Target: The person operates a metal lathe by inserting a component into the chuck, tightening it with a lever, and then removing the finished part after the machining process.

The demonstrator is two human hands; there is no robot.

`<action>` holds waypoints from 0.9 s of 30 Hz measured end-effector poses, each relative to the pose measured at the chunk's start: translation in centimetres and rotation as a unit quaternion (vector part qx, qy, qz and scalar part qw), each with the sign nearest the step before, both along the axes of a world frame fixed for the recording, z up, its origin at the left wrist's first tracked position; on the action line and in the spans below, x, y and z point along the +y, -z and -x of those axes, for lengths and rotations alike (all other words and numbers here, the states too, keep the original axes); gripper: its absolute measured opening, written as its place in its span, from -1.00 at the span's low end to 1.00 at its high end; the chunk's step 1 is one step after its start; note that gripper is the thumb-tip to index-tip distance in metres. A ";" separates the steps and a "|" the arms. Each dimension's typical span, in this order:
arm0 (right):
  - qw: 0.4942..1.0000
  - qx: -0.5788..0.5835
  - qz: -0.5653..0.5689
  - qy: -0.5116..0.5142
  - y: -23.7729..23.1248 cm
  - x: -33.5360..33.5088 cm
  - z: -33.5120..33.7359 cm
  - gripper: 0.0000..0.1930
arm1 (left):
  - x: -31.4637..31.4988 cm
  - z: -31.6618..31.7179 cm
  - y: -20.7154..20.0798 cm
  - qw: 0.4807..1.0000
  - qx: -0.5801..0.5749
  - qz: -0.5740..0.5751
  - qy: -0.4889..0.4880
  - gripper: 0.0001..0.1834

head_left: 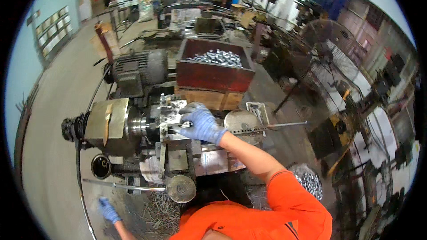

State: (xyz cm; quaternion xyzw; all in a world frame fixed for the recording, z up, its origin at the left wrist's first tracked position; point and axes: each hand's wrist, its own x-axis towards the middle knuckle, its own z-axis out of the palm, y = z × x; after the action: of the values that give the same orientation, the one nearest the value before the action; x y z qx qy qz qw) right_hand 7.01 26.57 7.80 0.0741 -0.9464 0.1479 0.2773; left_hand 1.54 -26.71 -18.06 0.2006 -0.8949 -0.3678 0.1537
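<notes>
My right hand, in a blue knit glove, reaches over the metal tool slide of a small lathe. Its thumb and fingers are apart, curved at the slide's right side; no held part shows between them. The lathe's spindle faces the slide from the left. Low on the left, my left hand, also gloved in blue, hangs off the machine. Its fingers are smeared and too small to read. Above it runs a long steel lever, apart from the hand. A brush with a wooden handle lies on the headstock cover.
A red bin of small shiny metal parts stands on a wooden crate behind the slide. An electric motor sits at back left. A steel rod juts right. Metal shavings cover the floor; a large fan stands right.
</notes>
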 end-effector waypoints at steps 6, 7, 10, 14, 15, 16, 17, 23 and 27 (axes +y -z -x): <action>0.987 -0.074 0.045 0.137 1.5 8.4 -10.5 -0.59 | 8.1 3.8 10.9 0.921 -0.189 0.189 0.283 -0.59; 0.982 -0.064 0.057 0.166 2.2 9.6 -12.2 -0.60 | 8.0 4.7 10.7 0.903 -0.172 0.241 0.312 -0.59; 0.967 -0.102 0.085 0.220 3.6 13.3 -16.3 -0.69 | 6.9 7.5 7.6 0.810 -0.171 0.364 0.427 -0.59; 0.937 -0.142 0.082 0.310 5.3 18.6 -21.0 -0.59 | 6.6 9.4 5.0 0.779 -0.209 0.439 0.396 -0.55; 0.925 -0.159 0.133 0.319 5.7 20.2 -22.0 -0.58 | 6.4 9.5 5.0 0.775 -0.213 0.448 0.392 -0.54; 0.904 -0.189 0.114 0.365 6.2 21.9 -22.9 -0.56 | 6.0 9.4 5.2 0.780 -0.187 0.441 0.402 -0.52; 0.898 -0.189 0.023 0.397 6.7 23.5 -23.8 -0.54 | 5.4 9.3 5.6 0.775 -0.190 0.442 0.409 -0.51; 0.796 -0.389 -0.110 0.450 10.8 31.8 -27.6 -0.28 | -2.3 8.9 2.5 0.930 -0.175 0.213 0.242 -0.74; 0.756 -0.410 -0.077 0.504 13.2 34.6 -27.5 -0.28 | -2.7 7.2 -4.1 0.980 -0.046 -0.007 0.195 -0.66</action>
State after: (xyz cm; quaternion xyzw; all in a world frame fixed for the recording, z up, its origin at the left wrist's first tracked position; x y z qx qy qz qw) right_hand 34.53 61.14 -5.35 -0.4603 -0.8782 -0.0705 -0.1094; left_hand -5.68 -29.36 -13.92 0.0398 -0.9203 -0.3876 0.0356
